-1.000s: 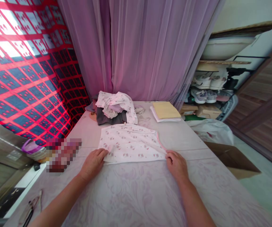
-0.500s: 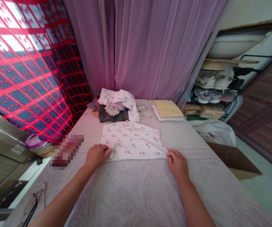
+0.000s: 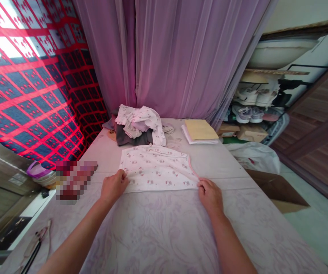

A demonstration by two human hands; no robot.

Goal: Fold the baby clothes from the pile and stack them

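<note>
From the head view, there are two hands. The left hand (image 3: 114, 186) pinches one bottom corner of one white shirt (image 3: 156, 169) with small pink prints. The right hand (image 3: 210, 196) pinches the other bottom corner. The shirt lies flat on the worktop (image 3: 164, 236), which has a flower cloth on it. Just past the shirt is one pile of clothes (image 3: 135, 129). Beside the pile is one yellow packet (image 3: 199, 131) on white papers (image 3: 188, 137). Off to the right are two pairs of shoes (image 3: 251, 102), one white plastic bag (image 3: 252, 156) and one cardboard box (image 3: 278, 190).

The left hand (image 3: 114, 186) and right hand (image 3: 210, 196), with the forearms (image 3: 72, 238), appear bare.
</note>
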